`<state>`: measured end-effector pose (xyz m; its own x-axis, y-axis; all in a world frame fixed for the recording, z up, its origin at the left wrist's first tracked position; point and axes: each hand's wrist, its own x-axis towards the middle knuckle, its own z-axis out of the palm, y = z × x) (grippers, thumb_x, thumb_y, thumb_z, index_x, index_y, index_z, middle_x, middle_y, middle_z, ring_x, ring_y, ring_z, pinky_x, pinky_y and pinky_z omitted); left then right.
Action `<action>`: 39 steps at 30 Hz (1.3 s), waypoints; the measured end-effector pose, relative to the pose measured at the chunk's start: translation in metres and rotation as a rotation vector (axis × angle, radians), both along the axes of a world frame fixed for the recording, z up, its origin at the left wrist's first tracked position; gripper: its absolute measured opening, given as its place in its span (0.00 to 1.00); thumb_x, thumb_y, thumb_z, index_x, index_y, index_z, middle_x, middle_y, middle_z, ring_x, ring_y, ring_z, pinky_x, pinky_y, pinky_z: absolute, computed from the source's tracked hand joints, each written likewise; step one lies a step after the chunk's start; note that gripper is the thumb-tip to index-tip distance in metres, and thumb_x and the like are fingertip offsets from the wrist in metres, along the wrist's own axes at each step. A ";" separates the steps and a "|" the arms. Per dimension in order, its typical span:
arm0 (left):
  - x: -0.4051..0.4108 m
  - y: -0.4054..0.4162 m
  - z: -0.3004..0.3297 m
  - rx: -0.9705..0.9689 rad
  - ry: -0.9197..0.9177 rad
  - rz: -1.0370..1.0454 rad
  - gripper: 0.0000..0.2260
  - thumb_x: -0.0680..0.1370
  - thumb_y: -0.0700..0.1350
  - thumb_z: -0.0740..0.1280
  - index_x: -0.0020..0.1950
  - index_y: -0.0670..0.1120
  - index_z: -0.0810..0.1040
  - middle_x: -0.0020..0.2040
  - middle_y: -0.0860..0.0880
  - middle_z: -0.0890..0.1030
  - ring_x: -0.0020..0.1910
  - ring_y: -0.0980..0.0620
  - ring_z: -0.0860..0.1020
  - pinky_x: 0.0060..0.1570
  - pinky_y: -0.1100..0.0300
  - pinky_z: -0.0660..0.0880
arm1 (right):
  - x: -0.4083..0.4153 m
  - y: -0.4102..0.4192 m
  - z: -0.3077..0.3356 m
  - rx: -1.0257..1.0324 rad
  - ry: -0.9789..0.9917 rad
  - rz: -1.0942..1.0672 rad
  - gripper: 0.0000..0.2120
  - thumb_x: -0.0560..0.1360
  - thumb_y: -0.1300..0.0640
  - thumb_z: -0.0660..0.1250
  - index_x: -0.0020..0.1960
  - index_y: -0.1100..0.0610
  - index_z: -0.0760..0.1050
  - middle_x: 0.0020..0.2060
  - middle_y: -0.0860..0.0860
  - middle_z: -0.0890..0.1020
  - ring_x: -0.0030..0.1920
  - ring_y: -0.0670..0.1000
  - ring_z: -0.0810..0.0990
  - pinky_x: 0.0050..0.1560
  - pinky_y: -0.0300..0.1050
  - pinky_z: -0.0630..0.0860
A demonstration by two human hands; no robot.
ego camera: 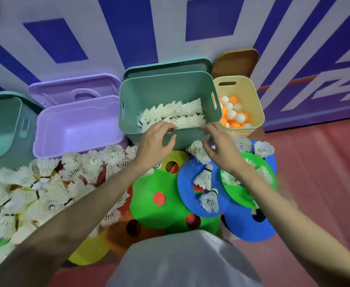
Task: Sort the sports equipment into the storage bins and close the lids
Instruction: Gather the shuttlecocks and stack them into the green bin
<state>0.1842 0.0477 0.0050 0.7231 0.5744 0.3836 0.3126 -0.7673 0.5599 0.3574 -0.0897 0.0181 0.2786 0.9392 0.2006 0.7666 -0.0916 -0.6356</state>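
Here, a person is kneeling on the red floor (pixel 315 172), both hands reaching over the near rim of a green bin (pixel 165 96) partly filled with shuttlecocks (pixel 176 112). The left hand (pixel 153 139) and right hand (pixel 217 141) are hovering with loose, empty grips. Ping-pong balls (pixel 234 117) are sitting in the yellow bin (pixel 250 94). The purple bin (pixel 76 129) is lying empty; a shuttlecock pile (pixel 35 189) and flat cone discs (pixel 163 204) are waiting, lids off.

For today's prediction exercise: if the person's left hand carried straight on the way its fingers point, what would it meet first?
Probably the near rim of the green bin, then the shuttlecocks inside; the left hand looks almost at it, though depth is unclear.
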 end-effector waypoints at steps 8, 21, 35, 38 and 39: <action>-0.023 -0.078 -0.042 -0.190 0.250 -0.164 0.10 0.75 0.40 0.67 0.56 0.42 0.78 0.51 0.48 0.80 0.49 0.48 0.78 0.49 0.48 0.77 | -0.036 -0.095 -0.062 -0.465 -0.074 0.060 0.17 0.74 0.52 0.69 0.60 0.58 0.73 0.51 0.54 0.73 0.51 0.57 0.76 0.47 0.50 0.74; -0.040 -0.131 -0.060 -0.442 0.351 -0.222 0.35 0.67 0.46 0.79 0.71 0.46 0.69 0.65 0.50 0.76 0.64 0.53 0.74 0.62 0.62 0.68 | -0.053 -0.124 -0.073 -0.292 0.163 -0.366 0.06 0.72 0.67 0.65 0.48 0.63 0.79 0.41 0.58 0.80 0.40 0.57 0.78 0.39 0.43 0.70; -0.053 -0.122 -0.048 -0.532 0.153 -0.023 0.25 0.70 0.36 0.75 0.66 0.43 0.75 0.54 0.54 0.80 0.52 0.61 0.77 0.50 0.76 0.70 | -0.069 -0.102 -0.082 -0.241 0.187 -0.274 0.15 0.77 0.67 0.60 0.63 0.63 0.74 0.50 0.58 0.78 0.48 0.54 0.80 0.46 0.50 0.77; -0.060 -0.120 -0.049 -0.555 0.131 0.016 0.26 0.69 0.36 0.76 0.66 0.43 0.75 0.53 0.56 0.79 0.51 0.63 0.77 0.51 0.76 0.71 | -0.062 -0.100 -0.101 -0.471 -0.020 -0.192 0.24 0.76 0.60 0.66 0.70 0.60 0.67 0.61 0.60 0.70 0.56 0.60 0.74 0.50 0.55 0.76; -0.062 -0.120 -0.050 -0.561 0.124 0.024 0.26 0.69 0.37 0.76 0.66 0.42 0.75 0.53 0.56 0.79 0.51 0.63 0.76 0.51 0.76 0.71 | -0.061 -0.098 -0.105 -0.515 -0.044 -0.182 0.26 0.75 0.59 0.68 0.71 0.59 0.66 0.63 0.60 0.68 0.58 0.60 0.73 0.51 0.54 0.75</action>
